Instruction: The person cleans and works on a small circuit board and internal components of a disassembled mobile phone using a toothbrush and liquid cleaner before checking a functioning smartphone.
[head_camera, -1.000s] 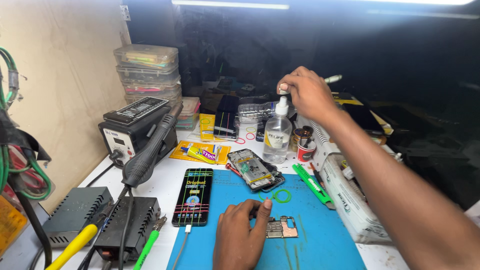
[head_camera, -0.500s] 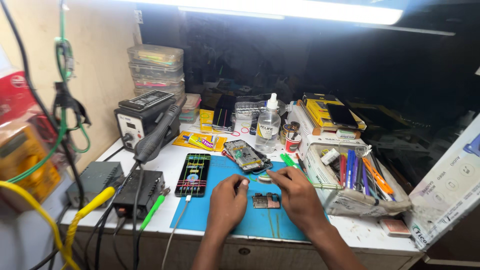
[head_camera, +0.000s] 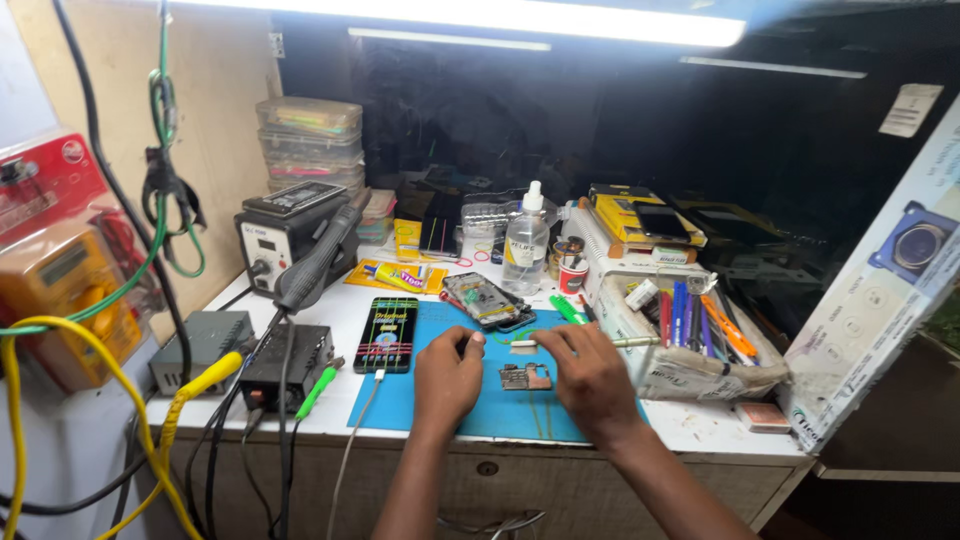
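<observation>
My left hand (head_camera: 448, 378) rests curled on the blue rubber work mat (head_camera: 400, 400) near the table's front edge, its grip closed on nothing I can make out. My right hand (head_camera: 590, 378) pinches slim metal tweezers (head_camera: 560, 343) just above the small bare circuit board (head_camera: 525, 377) between both hands. Farther back lies an opened phone frame (head_camera: 487, 300), then a clear plastic liquid bottle (head_camera: 525, 245).
</observation>
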